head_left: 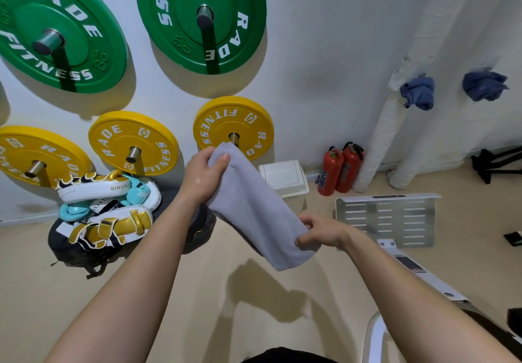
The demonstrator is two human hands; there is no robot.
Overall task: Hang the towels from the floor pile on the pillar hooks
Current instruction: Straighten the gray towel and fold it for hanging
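A light grey towel (255, 207) hangs stretched between my two hands at the centre of the view, above the floor. My left hand (204, 172) grips its upper end with the thumb over the cloth. Lower and to the right, my right hand (320, 231) pinches the towel near its bottom end. Two blue towels hang bunched at the upper right: one (418, 91) beside a white wrapped pipe (378, 136), the other (483, 85) further right on the white pillar wall. The hooks themselves are hidden under the cloth.
Green and yellow weight plates (132, 142) sit on wall pegs at left. Boxing pads and a dark bag (104, 215) lie on the floor below them. A white bin (284, 177), two red fire extinguishers (340, 169) and a perforated metal plate (387, 218) stand to the right.
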